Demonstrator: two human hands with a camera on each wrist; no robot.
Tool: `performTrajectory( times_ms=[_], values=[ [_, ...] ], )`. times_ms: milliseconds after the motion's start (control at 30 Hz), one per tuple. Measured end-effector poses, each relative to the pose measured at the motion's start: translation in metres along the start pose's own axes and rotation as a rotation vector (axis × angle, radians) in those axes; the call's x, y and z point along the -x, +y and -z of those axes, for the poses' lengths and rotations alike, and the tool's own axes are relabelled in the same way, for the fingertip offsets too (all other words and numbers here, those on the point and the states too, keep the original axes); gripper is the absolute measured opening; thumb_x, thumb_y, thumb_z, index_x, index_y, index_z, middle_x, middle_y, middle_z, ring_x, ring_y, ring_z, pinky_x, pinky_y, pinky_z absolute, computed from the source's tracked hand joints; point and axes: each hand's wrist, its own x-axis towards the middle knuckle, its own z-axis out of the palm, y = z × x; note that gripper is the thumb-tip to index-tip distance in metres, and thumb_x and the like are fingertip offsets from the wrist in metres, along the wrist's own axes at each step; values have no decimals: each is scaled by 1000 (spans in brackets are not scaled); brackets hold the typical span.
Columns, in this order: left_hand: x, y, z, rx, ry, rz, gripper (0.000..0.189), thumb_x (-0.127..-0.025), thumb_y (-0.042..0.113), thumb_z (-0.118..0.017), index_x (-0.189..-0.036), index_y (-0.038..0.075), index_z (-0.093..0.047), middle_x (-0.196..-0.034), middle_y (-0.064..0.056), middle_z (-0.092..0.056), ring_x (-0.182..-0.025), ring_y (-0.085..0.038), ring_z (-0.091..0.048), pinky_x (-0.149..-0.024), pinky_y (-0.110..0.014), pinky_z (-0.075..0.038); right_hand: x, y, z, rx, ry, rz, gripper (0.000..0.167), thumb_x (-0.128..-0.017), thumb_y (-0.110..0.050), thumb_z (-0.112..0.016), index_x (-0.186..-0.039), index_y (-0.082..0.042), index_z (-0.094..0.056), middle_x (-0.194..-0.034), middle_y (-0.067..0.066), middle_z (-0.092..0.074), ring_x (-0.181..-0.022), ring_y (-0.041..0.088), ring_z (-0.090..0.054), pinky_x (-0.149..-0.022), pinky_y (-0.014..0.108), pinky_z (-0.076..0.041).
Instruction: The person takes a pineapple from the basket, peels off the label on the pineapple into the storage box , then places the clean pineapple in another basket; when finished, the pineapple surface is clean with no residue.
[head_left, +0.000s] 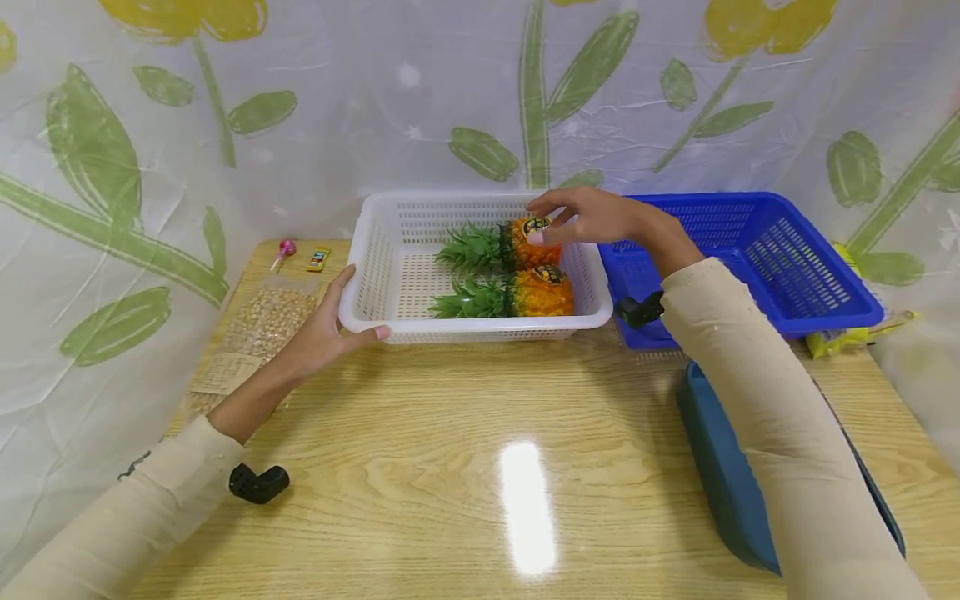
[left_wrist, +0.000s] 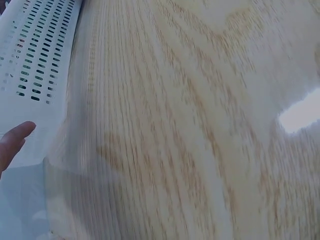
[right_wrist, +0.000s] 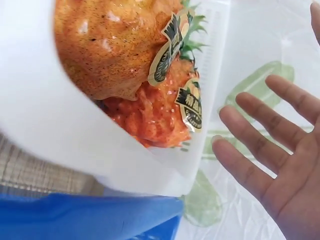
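Note:
Two pineapples with green leafy tops, one behind the other (head_left: 543,296), lie on their sides in a white plastic basket (head_left: 480,327). Their orange bodies, in shiny wrap with black-and-gold labels, are at the basket's right end. My left hand (head_left: 318,329) holds the basket's front left corner, thumb on the front wall and fingers along the left side. In the left wrist view only that thumb (left_wrist: 17,140) shows against the wall. Over the rear pineapple, my right hand (head_left: 588,218) hovers with nothing in it; the right wrist view has its fingers spread (right_wrist: 260,140) beside the basket.
A blue basket (head_left: 795,321) stands right of the white one, with a yellow packet (head_left: 828,342) beside it. A teal bin (head_left: 708,467) is partly behind my right sleeve. On the left lie a bag of pale kernels (head_left: 273,321), a pink lollipop (head_left: 287,247) and a small yellow packet (head_left: 318,259).

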Motion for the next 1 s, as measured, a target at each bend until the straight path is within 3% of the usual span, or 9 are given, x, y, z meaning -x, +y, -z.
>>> performTrajectory(
  times_ms=[233,467,733,1000],
  values=[
    [-1,-1,0,63,-18,-21,108,-94,21,-72,-161,22,13,-163,-20,-19,-147,-42,-29,-116,-64,-27,-15,8,4,-37,0,-56,72,-98,-47,-61,-157,-17,-34,-161,14,-35,-146,37,-37,-114,56,-36],
    [-1,-2,0,84,-21,-36,107,-94,19,-71,-161,21,12,-163,-20,-20,-147,-42,-31,-115,-63,-28,-30,14,6,30,25,-128,79,-95,-54,-61,-158,-15,-33,-161,16,-34,-148,36,-32,-116,58,-32],
    [2,-1,0,66,-10,-8,108,-94,22,-72,-161,23,12,-163,-19,-19,-147,-41,-29,-115,-62,-29,-45,19,3,83,43,-168,81,-94,-52,-63,-158,-13,-33,-161,19,-32,-147,40,-32,-115,59,-34],
    [4,-1,0,68,-15,-8,108,-94,22,-71,-161,23,13,-163,-18,-19,-147,-41,-31,-114,-62,-32,-55,16,-2,163,-28,-178,76,-94,-45,-67,-157,-16,-35,-163,19,-27,-149,40,-27,-117,58,-31]
  ],
)
